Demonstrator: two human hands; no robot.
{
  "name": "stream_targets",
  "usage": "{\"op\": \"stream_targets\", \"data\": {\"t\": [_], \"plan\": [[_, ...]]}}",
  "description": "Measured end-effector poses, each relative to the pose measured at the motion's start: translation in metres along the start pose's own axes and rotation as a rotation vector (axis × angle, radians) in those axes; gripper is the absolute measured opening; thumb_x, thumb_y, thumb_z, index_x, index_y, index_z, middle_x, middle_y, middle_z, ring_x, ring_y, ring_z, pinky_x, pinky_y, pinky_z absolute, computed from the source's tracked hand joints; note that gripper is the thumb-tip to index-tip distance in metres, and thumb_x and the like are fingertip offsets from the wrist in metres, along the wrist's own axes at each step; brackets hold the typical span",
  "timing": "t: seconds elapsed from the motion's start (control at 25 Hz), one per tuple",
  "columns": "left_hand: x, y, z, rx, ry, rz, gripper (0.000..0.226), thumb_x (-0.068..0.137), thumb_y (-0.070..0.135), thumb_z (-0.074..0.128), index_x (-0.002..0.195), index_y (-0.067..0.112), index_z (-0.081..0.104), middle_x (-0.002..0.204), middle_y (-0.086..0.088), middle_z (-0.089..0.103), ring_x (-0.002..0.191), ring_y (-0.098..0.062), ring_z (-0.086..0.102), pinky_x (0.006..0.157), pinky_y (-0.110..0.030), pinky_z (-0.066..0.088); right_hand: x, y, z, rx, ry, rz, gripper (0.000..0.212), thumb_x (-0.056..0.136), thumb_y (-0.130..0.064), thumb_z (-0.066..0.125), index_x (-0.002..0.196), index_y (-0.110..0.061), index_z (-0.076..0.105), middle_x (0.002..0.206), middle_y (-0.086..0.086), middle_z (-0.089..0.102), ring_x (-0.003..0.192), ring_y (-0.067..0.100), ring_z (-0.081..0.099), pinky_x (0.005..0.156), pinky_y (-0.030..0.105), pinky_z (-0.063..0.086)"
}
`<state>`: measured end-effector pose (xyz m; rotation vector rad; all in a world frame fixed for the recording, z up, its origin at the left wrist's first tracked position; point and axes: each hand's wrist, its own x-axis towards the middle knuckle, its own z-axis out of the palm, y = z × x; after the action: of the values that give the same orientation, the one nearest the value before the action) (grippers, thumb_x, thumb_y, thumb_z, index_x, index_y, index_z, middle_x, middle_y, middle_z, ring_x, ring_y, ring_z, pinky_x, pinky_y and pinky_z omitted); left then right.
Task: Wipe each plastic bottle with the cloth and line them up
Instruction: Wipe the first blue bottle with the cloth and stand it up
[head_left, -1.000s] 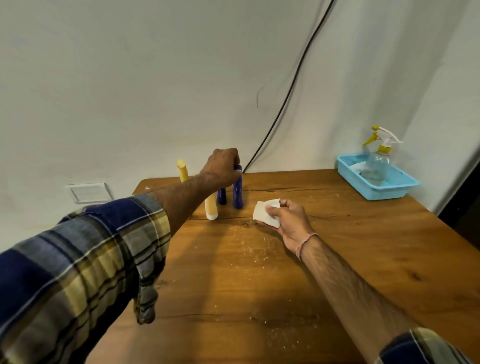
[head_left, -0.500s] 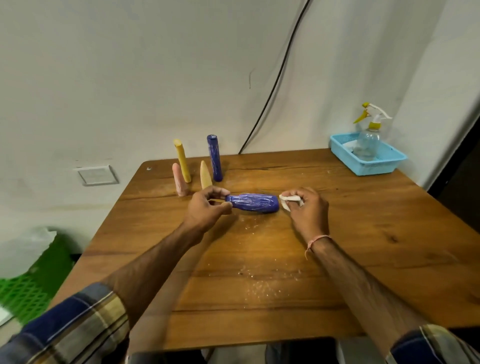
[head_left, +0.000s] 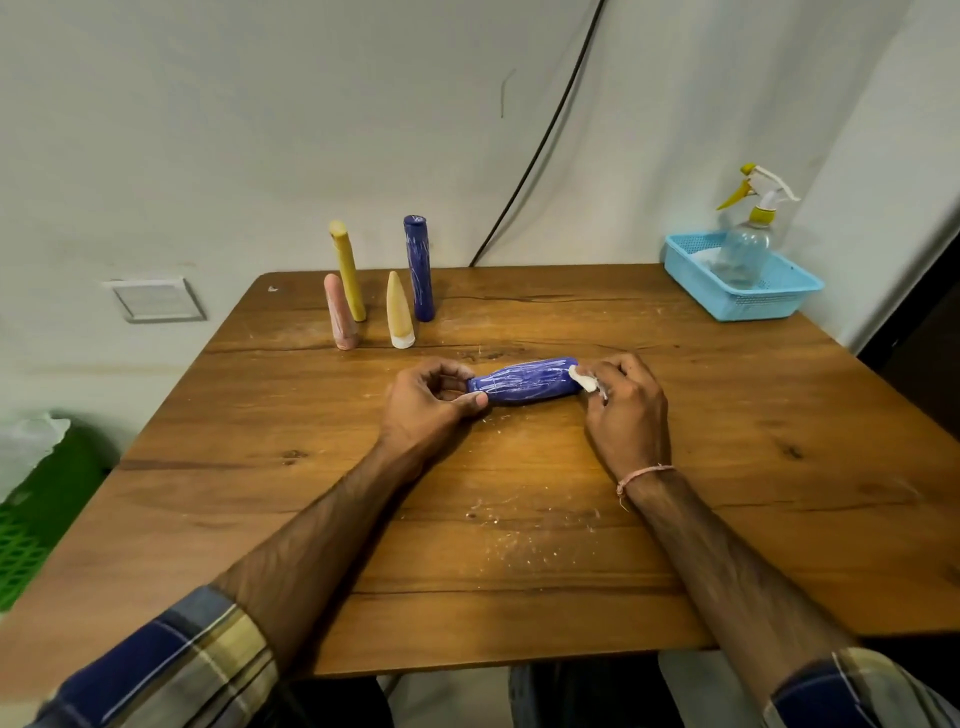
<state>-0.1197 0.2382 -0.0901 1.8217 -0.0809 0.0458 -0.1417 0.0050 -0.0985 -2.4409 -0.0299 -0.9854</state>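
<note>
Wooden table against wall, blue bottle laid flat mid-table, neck pinched by left hand, cloth gripped by right hand at its base, bare wood towards the near edge

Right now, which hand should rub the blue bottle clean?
Probably the right hand: it pinches the cloth against the blue bottle, while the left hand just holds its other end.

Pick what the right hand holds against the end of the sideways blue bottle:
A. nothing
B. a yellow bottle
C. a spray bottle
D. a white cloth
D: the right hand pinches a cloth against one end of the blue bottle, while the left hand grips the other end.
</note>
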Motion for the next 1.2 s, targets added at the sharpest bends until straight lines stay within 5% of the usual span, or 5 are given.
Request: {"op": "stream_targets", "data": {"t": [0.48,0.64,0.8,0.96,1.2], "plan": [[0.01,-0.012,0.002,-0.023,-0.001,0.013,0.028,0.072,0.011,0.09,0.095,0.018,0.074,0.09,-0.001,0.078,0.084,-0.017,0.076,0.081,-0.044,0.064,0.006,0.001,0.002,-0.093,-0.028,0.0,0.043,0.075,0.019,0.058,0.102,-0.01,0.076,0.1,0.005,0.069,0.099,0.022,0.058,0.087,0.04,0.053],[0.008,-0.013,0.002,-0.031,0.007,0.03,0.029,0.07,0.012,0.091,0.093,0.02,0.075,0.09,-0.001,0.078,0.086,-0.02,0.076,0.082,-0.045,0.063,-0.01,-0.024,0.009,0.0,-0.185,-0.355,0.048,0.071,0.019,0.055,0.105,-0.008,0.075,0.101,0.006,0.068,0.099,0.022,0.058,0.088,0.031,0.05],[0.006,-0.01,0.002,0.005,-0.004,0.048,0.03,0.071,0.013,0.091,0.094,0.022,0.074,0.094,0.002,0.077,0.087,-0.017,0.075,0.082,-0.044,0.063,0.005,-0.004,0.0,-0.101,-0.051,0.027,0.042,0.08,0.016,0.058,0.108,-0.012,0.073,0.109,0.004,0.067,0.107,0.019,0.056,0.093,0.039,0.053],[0.003,-0.006,0.003,0.019,0.006,0.081,0.031,0.069,0.009,0.091,0.093,0.019,0.074,0.094,0.005,0.077,0.084,-0.015,0.075,0.081,-0.041,0.064,-0.013,-0.029,0.009,0.008,-0.207,-0.376,0.047,0.073,0.019,0.056,0.108,-0.007,0.073,0.106,0.006,0.068,0.104,0.022,0.058,0.093,0.031,0.049],[-0.003,0.001,0.002,0.072,-0.026,0.128,0.03,0.071,0.012,0.089,0.095,0.02,0.072,0.095,0.006,0.074,0.084,-0.011,0.072,0.078,-0.031,0.063,0.001,-0.012,0.001,-0.054,-0.06,-0.08,0.042,0.08,0.015,0.057,0.11,-0.01,0.072,0.109,0.005,0.067,0.107,0.019,0.057,0.093,0.036,0.053]]}}
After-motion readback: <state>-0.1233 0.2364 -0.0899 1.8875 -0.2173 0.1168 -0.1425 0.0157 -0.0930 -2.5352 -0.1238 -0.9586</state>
